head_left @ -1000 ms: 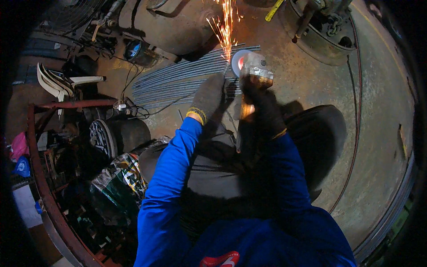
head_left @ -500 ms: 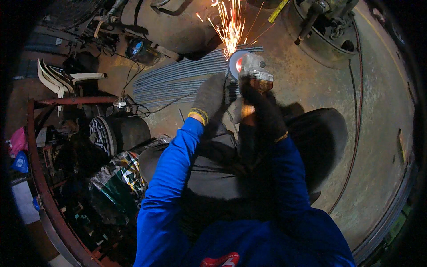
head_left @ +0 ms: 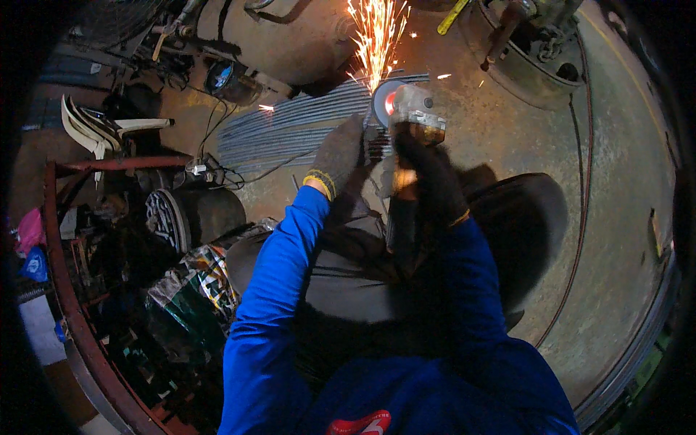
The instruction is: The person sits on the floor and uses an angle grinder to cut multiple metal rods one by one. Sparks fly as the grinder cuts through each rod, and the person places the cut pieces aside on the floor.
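Note:
An angle grinder (head_left: 420, 114) is in my right hand (head_left: 433, 174), which wears a dark glove and is closed round its body. Bright sparks (head_left: 378, 43) fly up and away from the edge of the grinder's disc (head_left: 382, 104). My left hand (head_left: 339, 156), in a grey knit glove with a yellow cuff, is closed just left of the disc. It grips a thin steel rod (head_left: 368, 118) whose end meets the disc; the fingers hide much of it. Beyond the left hand, several ribbed steel rods (head_left: 268, 130) lie side by side on the floor.
A large rusty cylinder (head_left: 290, 43) lies at the far side. A round metal vessel (head_left: 529, 80) stands far right, near a cable (head_left: 583, 181) along the floor. To the left are a red metal frame (head_left: 52, 210), a drum (head_left: 206, 217) and a crumpled plastic bag (head_left: 192, 304).
The spark stream has grown denser, with stray sparks now landing left and right of it. My left hand has shifted slightly left; the grinder stays almost in place.

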The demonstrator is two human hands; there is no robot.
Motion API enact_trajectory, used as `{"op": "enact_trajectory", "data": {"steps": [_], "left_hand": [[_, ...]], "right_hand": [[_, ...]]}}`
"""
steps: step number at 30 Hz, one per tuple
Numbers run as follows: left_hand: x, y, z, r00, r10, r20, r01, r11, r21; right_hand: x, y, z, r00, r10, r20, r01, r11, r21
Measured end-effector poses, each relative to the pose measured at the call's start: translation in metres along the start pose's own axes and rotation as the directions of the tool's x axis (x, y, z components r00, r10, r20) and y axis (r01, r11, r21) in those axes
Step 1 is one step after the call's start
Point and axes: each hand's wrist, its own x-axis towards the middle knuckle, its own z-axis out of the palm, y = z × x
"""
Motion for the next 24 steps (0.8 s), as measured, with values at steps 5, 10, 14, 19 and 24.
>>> {"op": "enact_trajectory", "data": {"steps": [5,10,14,19,24], "left_hand": [[0.002,0.009,-0.003,0.999,-0.048,0.001,0.048,0.999,-0.009],[0.009,0.003,0.004,0.980,-0.193,0.049,0.199,0.942,-0.270],[0.007,0.000,0.012,0.986,-0.050,-0.158,0.040,0.997,-0.063],[0.005,0.011,-0.001,0.984,-0.180,-0.004,0.178,0.973,-0.145],[0.003,0.011,0.000,0.987,-0.150,-0.059,0.142,0.981,-0.129]], "right_hand": [[0.003,0.008,-0.002,0.998,-0.016,-0.054,0.019,0.999,0.046],[0.003,0.007,-0.004,0.998,0.060,-0.007,-0.060,0.998,0.030],[0.014,0.025,-0.024,0.983,-0.180,0.028,0.181,0.959,-0.218],[0.008,-0.003,-0.009,0.996,0.037,-0.087,-0.043,0.997,-0.067],[0.002,-0.001,-0.002,0.999,0.014,-0.029,-0.012,0.997,0.075]]}}
